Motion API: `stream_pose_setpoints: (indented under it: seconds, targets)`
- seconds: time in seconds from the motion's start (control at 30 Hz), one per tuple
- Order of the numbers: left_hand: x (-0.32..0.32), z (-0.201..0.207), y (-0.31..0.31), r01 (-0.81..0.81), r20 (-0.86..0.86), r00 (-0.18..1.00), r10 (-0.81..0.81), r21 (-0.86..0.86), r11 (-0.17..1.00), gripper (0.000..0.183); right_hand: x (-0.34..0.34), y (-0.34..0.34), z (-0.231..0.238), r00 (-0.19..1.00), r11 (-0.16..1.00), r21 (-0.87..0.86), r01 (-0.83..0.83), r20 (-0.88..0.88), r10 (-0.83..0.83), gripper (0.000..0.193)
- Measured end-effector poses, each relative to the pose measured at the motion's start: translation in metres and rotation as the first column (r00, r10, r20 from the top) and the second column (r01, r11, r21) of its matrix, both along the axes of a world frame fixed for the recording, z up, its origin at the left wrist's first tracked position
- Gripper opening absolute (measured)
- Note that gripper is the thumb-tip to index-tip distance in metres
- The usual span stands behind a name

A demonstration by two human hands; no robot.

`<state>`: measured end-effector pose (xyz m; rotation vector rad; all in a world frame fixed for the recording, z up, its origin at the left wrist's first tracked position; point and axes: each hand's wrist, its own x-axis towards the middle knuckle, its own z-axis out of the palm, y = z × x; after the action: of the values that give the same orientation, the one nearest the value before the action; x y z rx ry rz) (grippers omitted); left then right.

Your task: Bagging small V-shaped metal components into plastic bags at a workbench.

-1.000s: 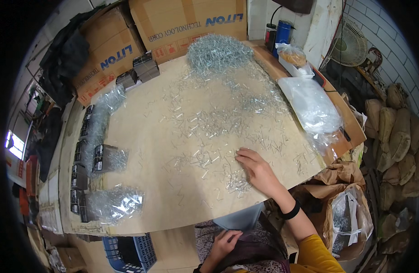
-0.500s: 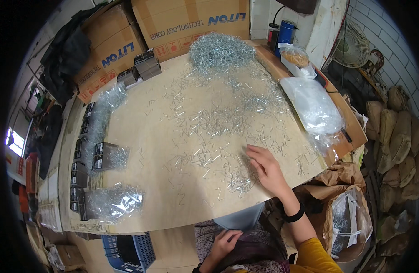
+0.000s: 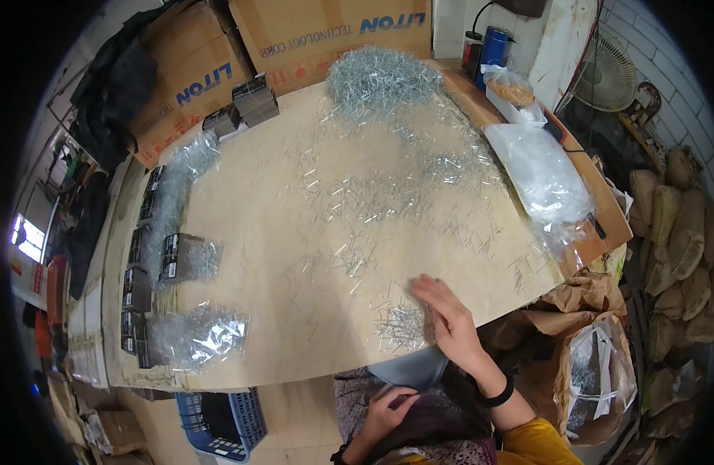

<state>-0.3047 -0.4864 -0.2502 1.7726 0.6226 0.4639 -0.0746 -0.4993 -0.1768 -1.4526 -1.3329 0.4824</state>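
My right hand [image 3: 448, 316] lies on its edge on the wooden tabletop [image 3: 252, 232], fingers stretched out and holding nothing. Against its palm side is a loose heap of small bent metal wire pieces [image 3: 401, 324], close to the near table edge. Just under that edge, my left hand [image 3: 386, 412] grips the rim of a grey-blue plastic tray [image 3: 413, 367]; the tabletop hides part of the tray. More wire pieces [image 3: 372, 198] are scattered across the middle of the table. A large mound of wire pieces [image 3: 384, 80] rises at the far end.
Clear bags of wire pieces [image 3: 202, 339] and bundled dark-printed cards [image 3: 136, 291] line the left side. Cardboard boxes [image 3: 334, 35] stand behind. On the right are plastic bags [image 3: 539, 174] and a paper sack [image 3: 562, 325]. A blue basket [image 3: 248, 422] sits below the table.
My right hand has moved slightly down and left toward the near edge, drawing wire pieces into a tighter heap. My left hand still holds the tray. The view has shifted slightly.
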Motion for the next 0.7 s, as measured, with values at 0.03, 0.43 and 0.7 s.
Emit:
stream_pose_setpoints:
  seconds: [0.03, 0.43, 0.7]
  targets:
    - [-0.001, -0.001, 0.000, 0.009, -0.002, 1.000, -0.009, -0.001, 1.000, 0.012, -0.009, 0.000, 0.000, 0.976, 0.983, -0.050, 0.177, 0.134, -0.169, 0.052]
    - [-0.001, 0.006, -0.002, 0.009, 0.030, 1.000, -0.006, -0.112, 0.994, 0.013, -0.072, 0.015, -0.011, 0.751, 0.957, 0.081, 0.280, 0.603, -0.270, 0.037]
    - [-0.002, 0.017, -0.004, 0.020, -0.079, 0.996, -0.029, -0.108, 0.994, 0.014, -0.053, -0.038, -0.013, 0.854, 0.981, 0.168, 0.093, 0.493, -0.165, 0.036]
